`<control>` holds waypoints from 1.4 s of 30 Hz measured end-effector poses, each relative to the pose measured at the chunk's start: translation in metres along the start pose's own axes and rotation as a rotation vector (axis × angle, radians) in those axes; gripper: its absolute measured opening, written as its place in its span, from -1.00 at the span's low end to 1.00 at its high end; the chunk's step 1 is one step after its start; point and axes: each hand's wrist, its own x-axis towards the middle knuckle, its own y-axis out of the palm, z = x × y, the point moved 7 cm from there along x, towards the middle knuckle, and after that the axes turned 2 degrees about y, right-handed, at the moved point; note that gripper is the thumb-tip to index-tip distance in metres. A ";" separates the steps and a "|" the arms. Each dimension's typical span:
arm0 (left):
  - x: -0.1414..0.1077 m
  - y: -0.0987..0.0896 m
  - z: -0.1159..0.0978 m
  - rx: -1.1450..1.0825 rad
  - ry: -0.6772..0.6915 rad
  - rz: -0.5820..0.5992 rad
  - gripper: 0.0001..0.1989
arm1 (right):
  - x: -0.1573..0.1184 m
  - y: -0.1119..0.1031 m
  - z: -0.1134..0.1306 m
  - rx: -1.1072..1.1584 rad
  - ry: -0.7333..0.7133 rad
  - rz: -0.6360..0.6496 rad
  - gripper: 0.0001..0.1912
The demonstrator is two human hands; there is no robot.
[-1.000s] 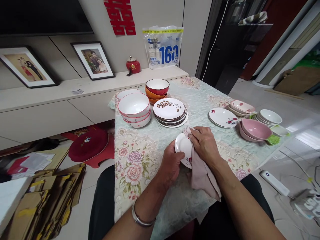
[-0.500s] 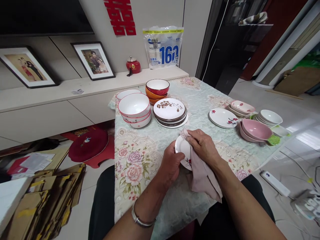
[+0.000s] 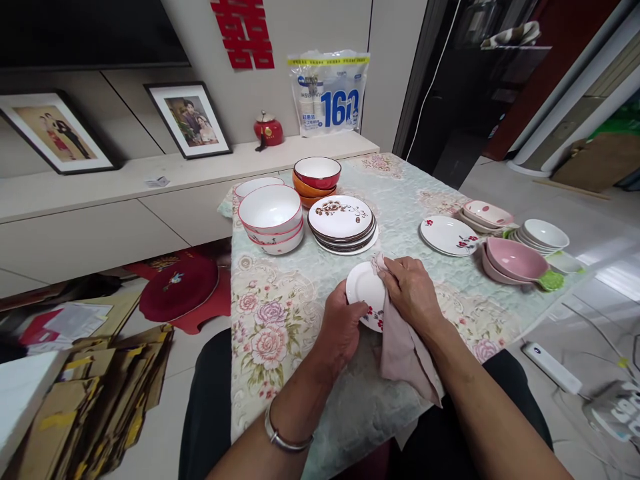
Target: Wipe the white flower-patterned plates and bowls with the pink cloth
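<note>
A small white plate with red flowers (image 3: 364, 288) is tilted above the table's near part. My left hand (image 3: 341, 327) grips its left edge, thumb on the face. A pinkish-grey cloth (image 3: 404, 353) is bunched in my right hand (image 3: 411, 292) at the plate's upper right rim and hangs down over its right side. Past my hands is a stack of brown-patterned plates (image 3: 341, 219). Left of it stand white bowls with red rims (image 3: 271, 212), and behind it red and orange bowls (image 3: 317, 175).
On the table's right are flowered plates (image 3: 448, 235), pink bowls (image 3: 516, 259), spotted dishes (image 3: 487, 213) and small white bowls (image 3: 545, 235). The flowered tablecloth (image 3: 270, 333) reaches the left edge. Behind it, a cabinet (image 3: 200, 175) holds framed photos, a red jar (image 3: 269, 131) and a plastic bag (image 3: 330, 97).
The cloth and my right hand have shifted slightly right on the plate, uncovering more of its face and red flowers. The view has moved a little.
</note>
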 end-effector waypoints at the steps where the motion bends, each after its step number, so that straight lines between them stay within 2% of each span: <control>1: -0.001 0.000 0.000 0.007 -0.003 0.003 -0.42 | 0.000 -0.001 0.002 -0.009 -0.025 -0.007 -0.66; 10: -0.003 0.002 -0.002 0.048 0.014 0.043 -0.56 | -0.008 -0.006 0.044 0.099 -0.296 0.049 -0.67; 12: -0.002 0.002 0.000 0.056 0.012 0.045 -0.55 | -0.008 -0.005 0.041 0.094 -0.277 0.044 -0.67; 17: -0.003 0.002 0.001 0.070 -0.023 0.034 -0.47 | -0.002 -0.001 0.019 0.041 -0.110 0.015 -0.65; 19: -0.004 0.003 0.001 0.066 -0.027 0.036 -0.48 | -0.003 -0.002 0.020 0.040 -0.124 0.003 -0.65; 23: -0.004 0.002 0.000 0.076 -0.014 0.042 -0.54 | -0.008 -0.004 0.040 0.104 -0.278 0.032 -0.67; 25: -0.003 0.002 0.000 0.084 -0.005 0.041 -0.57 | -0.009 -0.004 0.043 0.114 -0.303 0.046 -0.67; 33: -0.001 0.001 0.002 0.081 -0.021 0.028 -0.48 | -0.003 0.002 0.017 0.064 -0.095 0.028 -0.64; 42: -0.001 0.001 0.002 0.097 -0.020 0.035 -0.47 | -0.004 0.001 0.015 0.106 -0.111 -0.014 -0.65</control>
